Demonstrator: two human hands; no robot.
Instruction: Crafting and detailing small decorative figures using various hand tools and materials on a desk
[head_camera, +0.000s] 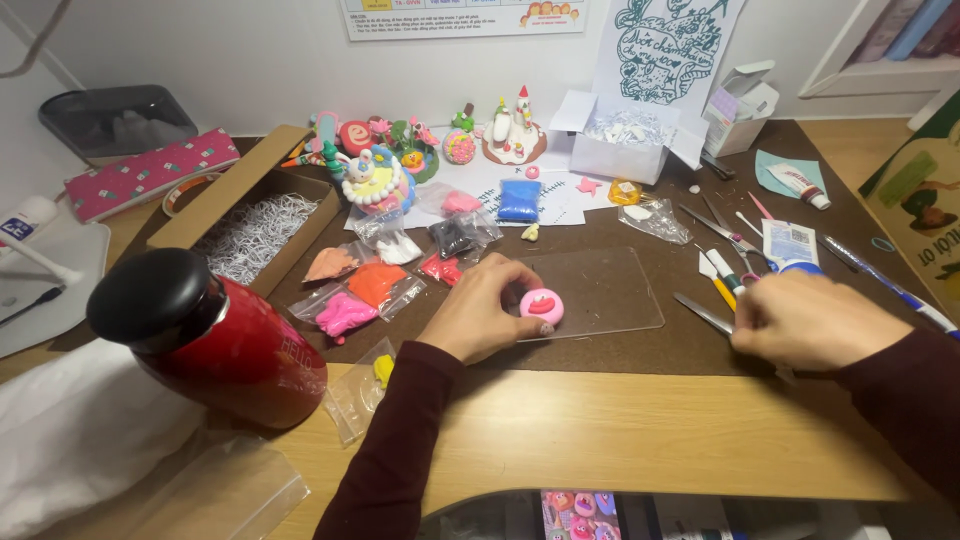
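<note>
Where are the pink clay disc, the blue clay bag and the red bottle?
pink clay disc (541, 305), head view, on its top face beside the red mouth shape.
blue clay bag (518, 200), head view, middle of the blue block.
red bottle (245, 350), head view, on its red body.

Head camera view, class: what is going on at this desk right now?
A person sits at a brown mat strewn with bags of coloured clay. Their left hand pinches a small pink clay disc with a red shape on top, at the edge of a clear plastic sheet. The right hand rests closed by the modelling tools.
</note>
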